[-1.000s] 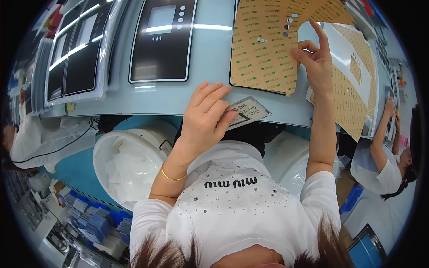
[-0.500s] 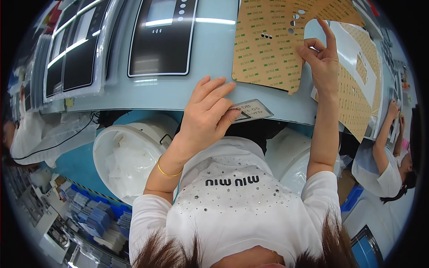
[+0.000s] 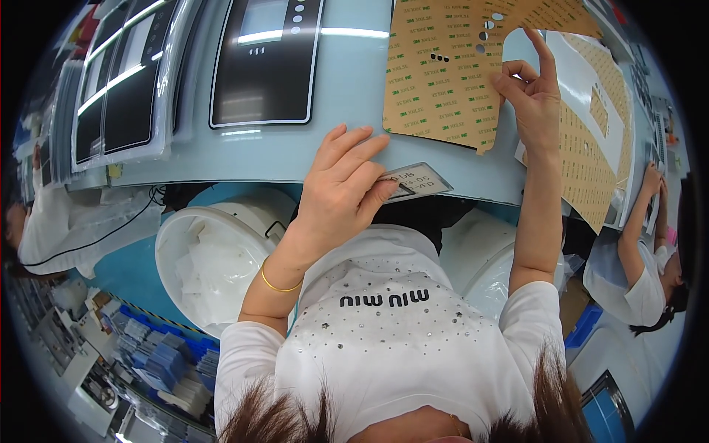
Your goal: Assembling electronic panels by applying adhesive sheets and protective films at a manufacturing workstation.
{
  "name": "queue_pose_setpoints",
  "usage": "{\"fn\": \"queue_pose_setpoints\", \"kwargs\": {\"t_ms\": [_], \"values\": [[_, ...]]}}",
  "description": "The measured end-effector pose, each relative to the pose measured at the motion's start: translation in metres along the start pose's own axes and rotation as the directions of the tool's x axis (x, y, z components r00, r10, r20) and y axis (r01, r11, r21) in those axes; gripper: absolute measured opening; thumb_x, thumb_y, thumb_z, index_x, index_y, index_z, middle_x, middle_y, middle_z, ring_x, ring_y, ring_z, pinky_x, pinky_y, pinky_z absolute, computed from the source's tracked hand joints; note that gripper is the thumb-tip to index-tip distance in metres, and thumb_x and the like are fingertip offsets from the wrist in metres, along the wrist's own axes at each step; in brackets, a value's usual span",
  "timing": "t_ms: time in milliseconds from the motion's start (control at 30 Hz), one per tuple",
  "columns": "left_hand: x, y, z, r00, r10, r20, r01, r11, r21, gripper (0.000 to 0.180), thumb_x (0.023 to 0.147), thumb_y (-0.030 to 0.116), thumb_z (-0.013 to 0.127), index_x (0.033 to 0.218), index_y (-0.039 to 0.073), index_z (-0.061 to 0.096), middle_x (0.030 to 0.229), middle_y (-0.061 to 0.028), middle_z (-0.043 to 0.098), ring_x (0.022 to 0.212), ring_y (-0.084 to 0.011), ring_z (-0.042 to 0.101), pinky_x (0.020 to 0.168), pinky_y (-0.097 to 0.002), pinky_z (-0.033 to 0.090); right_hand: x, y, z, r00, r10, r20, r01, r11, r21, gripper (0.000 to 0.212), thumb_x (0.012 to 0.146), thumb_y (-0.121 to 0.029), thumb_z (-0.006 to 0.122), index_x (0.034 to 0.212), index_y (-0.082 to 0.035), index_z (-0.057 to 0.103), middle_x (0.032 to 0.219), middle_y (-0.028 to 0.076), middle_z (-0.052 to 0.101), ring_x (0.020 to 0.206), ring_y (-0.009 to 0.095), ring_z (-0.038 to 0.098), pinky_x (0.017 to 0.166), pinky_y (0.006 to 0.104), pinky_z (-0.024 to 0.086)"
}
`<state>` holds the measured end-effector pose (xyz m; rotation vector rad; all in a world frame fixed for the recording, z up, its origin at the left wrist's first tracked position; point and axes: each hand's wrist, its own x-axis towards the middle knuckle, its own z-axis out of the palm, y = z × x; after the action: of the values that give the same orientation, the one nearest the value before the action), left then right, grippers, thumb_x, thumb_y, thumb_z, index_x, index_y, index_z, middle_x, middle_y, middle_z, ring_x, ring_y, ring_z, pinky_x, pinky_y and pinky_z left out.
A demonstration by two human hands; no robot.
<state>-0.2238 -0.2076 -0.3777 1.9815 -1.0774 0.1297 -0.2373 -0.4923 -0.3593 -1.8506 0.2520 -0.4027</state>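
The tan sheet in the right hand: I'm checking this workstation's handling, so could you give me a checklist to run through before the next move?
1. Right hand on the tan sheet: ok, thumb and finger pinch its right edge.
2. Left hand free: not ok, it holds the small printed card.
3. Card clear of the bench: cannot tell whether it touches the bench's near edge.
4. Sheet's underside clean: cannot tell, it faces away from the camera.
5. Black panel apart from the sheet: ok, bare bench shows between them.
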Motion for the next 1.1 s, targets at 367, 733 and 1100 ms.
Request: {"fn": "queue_pose_setpoints", "kwargs": {"t_ms": [367,733,1100], "values": [[-0.0006,-0.002,0.0006,1.0,0.006,0.002,-0.006,1.0,0.002,0.017,0.071,0.013,0.073,0.076,0.004,0.059,0.108,-0.011,0.063,0.107,-0.0301,0.056,0.097,-0.0488,0.04,0.001,0.0019,-0.0017,1.0,0.018,0.008,-0.018,0.999,0.04,0.067,0.081,0.003,0.062,0.141,-0.012,0.034,0.077,0.001,0.059,0.065,0.006,0.057,0.068,0.0223,0.048],[-0.0012,-0.0017,0.001,1.0,0.0,0.002,0.0,1.0,-0.001,0.017,0.071,0.013,0.073,0.076,0.004,0.059,0.108,-0.0111,0.063,0.106,-0.0299,0.056,0.097,-0.0483,0.04,0.0,-0.0015,0.0003,0.999,0.037,0.012,-0.038,0.999,0.032,0.067,0.081,0.002,0.062,0.141,-0.013,0.035,0.077,0.001,0.059,0.065,0.006,0.056,0.066,0.0208,0.046],[0.0028,0.002,-0.0014,0.999,-0.018,0.049,0.016,0.999,0.036,0.019,0.074,0.014,0.073,0.076,0.002,0.058,0.116,-0.0123,0.062,0.112,-0.0301,0.055,0.099,-0.0454,0.039,-0.0009,-0.0025,0.0005,0.999,0.051,-0.008,-0.051,0.998,0.026,0.066,0.079,0.004,0.06,0.139,-0.013,0.039,0.075,0.0,0.058,0.062,0.005,0.054,0.067,0.0208,0.045]]}}
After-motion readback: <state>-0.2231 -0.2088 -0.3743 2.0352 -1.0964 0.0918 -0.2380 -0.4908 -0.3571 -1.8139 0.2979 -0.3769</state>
